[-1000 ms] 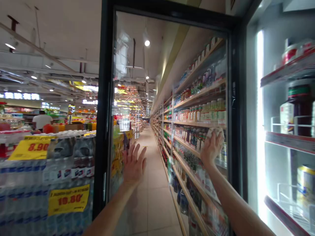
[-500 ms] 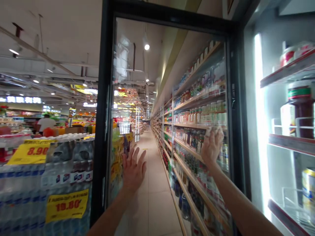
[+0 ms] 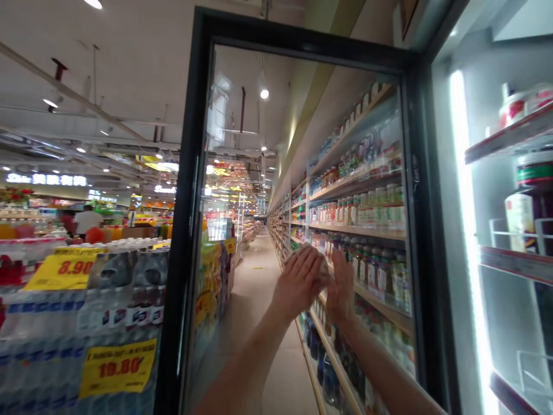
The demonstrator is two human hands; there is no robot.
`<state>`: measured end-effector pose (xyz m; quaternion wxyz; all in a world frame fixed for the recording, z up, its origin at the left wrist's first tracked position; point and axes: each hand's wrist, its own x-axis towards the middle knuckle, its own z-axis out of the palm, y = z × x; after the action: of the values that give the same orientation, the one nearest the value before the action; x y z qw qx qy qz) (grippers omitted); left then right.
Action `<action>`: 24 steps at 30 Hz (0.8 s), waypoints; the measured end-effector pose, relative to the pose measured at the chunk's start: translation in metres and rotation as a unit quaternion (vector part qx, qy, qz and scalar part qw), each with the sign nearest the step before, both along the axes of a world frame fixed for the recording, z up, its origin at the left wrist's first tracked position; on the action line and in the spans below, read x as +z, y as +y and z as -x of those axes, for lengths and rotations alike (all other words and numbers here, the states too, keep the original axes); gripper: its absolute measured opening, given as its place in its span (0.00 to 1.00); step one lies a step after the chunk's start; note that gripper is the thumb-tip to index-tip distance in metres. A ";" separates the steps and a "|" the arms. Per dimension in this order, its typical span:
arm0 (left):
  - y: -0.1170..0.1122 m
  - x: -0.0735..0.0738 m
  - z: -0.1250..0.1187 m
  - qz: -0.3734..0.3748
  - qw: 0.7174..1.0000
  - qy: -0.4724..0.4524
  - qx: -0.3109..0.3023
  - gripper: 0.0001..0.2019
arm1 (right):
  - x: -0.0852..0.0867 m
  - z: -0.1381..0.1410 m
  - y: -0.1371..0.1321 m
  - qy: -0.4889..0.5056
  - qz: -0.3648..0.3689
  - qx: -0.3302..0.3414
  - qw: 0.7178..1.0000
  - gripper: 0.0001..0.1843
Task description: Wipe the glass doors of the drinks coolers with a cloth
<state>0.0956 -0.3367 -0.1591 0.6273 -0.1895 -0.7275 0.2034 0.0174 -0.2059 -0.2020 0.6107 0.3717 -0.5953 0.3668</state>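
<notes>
The open glass door [image 3: 186, 230] of a fridge stands in front of me in its black frame. My left hand [image 3: 297, 286] lies on the pane near its middle, fingers curled over a small pale cloth [image 3: 322, 266] that shows above and to the right of the fingers. Right beside it and touching, my right hand [image 3: 342, 288] rests flat on the glass with its fingers stretched upward and nothing in it. Both forearms reach up from the bottom edge.
To the right, lit fridge shelves [image 3: 514, 135] carry a dark bottle [image 3: 530, 199] and cans. On the left stand stacked water bottle packs [image 3: 121, 300] with yellow price tags [image 3: 64, 268]. Through the glass runs a long aisle with drink shelves [image 3: 367, 225]. A person in white [image 3: 87, 221] stands far left.
My right hand slid left and down from the pane's right side. My left hand moved right to meet it, and the cloth is now under the left hand's fingers. The view shifted slightly.
</notes>
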 end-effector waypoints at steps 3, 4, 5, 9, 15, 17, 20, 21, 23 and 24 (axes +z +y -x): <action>-0.045 0.029 -0.025 -0.033 0.998 0.038 0.040 0.21 | 0.005 0.006 0.000 0.027 -0.012 -0.112 0.993 0.30; -0.060 0.041 -0.035 -0.067 0.994 0.071 0.051 0.21 | 0.005 0.006 -0.002 0.027 -0.017 -0.129 0.991 0.30; -0.072 0.052 -0.043 -0.103 0.988 0.102 0.056 0.22 | 0.004 0.005 -0.004 0.027 -0.016 -0.138 0.990 0.30; -0.067 0.043 -0.050 -0.128 0.981 0.132 0.063 0.24 | 0.001 0.005 -0.006 0.048 -0.004 -0.133 0.990 0.30; -0.022 -0.027 -0.032 0.098 0.994 0.014 0.048 0.18 | 0.001 0.008 0.001 0.069 -0.005 -0.119 0.990 0.30; -0.041 -0.006 -0.043 0.069 0.995 0.025 0.061 0.17 | 0.002 0.006 0.002 0.068 -0.002 -0.121 0.990 0.30; -0.070 0.042 -0.059 -0.105 0.985 0.099 0.091 0.20 | 0.002 0.004 0.000 0.063 0.005 -0.131 0.989 0.30; -0.072 0.051 -0.061 -0.170 0.972 0.125 0.100 0.21 | 0.002 0.003 0.000 0.060 0.004 -0.135 0.989 0.30; -0.064 0.046 -0.056 -0.231 0.957 0.133 0.118 0.22 | 0.001 0.003 -0.001 0.051 0.001 -0.141 0.989 0.29; -0.055 0.034 -0.051 -0.211 0.963 0.114 0.123 0.23 | 0.001 0.003 -0.001 0.050 -0.001 -0.144 0.988 0.29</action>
<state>0.1467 -0.3920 -0.1246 0.7016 0.0626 -0.6957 0.1410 0.0143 -0.2073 -0.2009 0.6854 0.3009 -0.6118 0.2556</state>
